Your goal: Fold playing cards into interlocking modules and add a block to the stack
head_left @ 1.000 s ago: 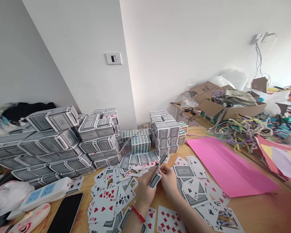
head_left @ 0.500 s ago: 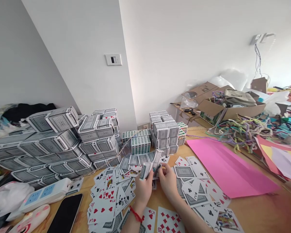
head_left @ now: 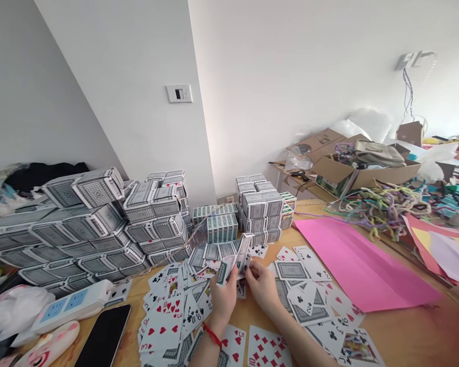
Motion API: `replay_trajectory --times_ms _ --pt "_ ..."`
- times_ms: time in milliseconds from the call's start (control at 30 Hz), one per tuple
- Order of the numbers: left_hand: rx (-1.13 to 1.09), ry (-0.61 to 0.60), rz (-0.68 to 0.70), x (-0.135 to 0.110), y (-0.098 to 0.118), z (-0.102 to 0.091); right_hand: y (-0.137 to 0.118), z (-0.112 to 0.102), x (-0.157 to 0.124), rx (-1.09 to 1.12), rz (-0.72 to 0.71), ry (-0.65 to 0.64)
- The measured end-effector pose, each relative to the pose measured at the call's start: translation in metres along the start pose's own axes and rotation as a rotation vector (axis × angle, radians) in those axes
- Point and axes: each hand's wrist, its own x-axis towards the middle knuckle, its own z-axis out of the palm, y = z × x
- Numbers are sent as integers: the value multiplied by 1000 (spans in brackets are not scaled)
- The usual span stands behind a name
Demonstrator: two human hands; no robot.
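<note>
Folded playing cards [head_left: 243,250] are held up in front of me, with my left hand [head_left: 225,293] closed on them from the left. My right hand [head_left: 260,283] is closed too, its thumb and forefinger pinching the right side of the same cards. A red cord circles my left wrist. Loose playing cards [head_left: 162,329] lie spread to the left of my hands, some face up and some face down. More cards [head_left: 309,300] are scattered on the right. Just beyond my hands is a row of folded cards [head_left: 218,251], backs showing.
Stacked blocks of folded cards [head_left: 92,224] stand at left, with another stack [head_left: 262,209] and green-white card boxes [head_left: 222,228] behind my hands. A phone [head_left: 104,336] and power strip [head_left: 72,306] lie left. Pink paper [head_left: 359,265], pipe cleaners [head_left: 386,204] and a cardboard box [head_left: 367,173] are right.
Both hands have shifted slightly, and the folded cards they hold have turned and moved a little left. The scattered cards around them look unchanged.
</note>
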Motion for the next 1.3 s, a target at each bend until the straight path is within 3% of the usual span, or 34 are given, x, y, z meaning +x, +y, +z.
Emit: replay_trajectory --times_ms 200,467,533,667,733,833,1000,1167,1300 --pt "-28 -149 92 -4 1 -1 0 3 -1 -40 20 31" --pt "-32 -245 183 -9 0 0 -2 5 -3 11 41 57" --pt "-41 -207 111 -7 -1 1 -2 3 -3 49 57 35" --pt "-195 34 -227 8 -4 -2 -4 -1 -1 251 121 -131" --pt "-419 56 -406 15 -5 -4 -6 -3 1 347 179 -182" --pt "-616 -3 -606 19 -4 -8 -8 -6 2 463 210 -225" --pt "-693 -177 -601 13 3 -7 -9 -7 2 522 201 -295" --pt "-607 -213 -540 11 5 -7 -4 -4 2 392 168 -313" --pt "-533 -222 -460 11 2 -6 4 -3 4 149 16 -140"
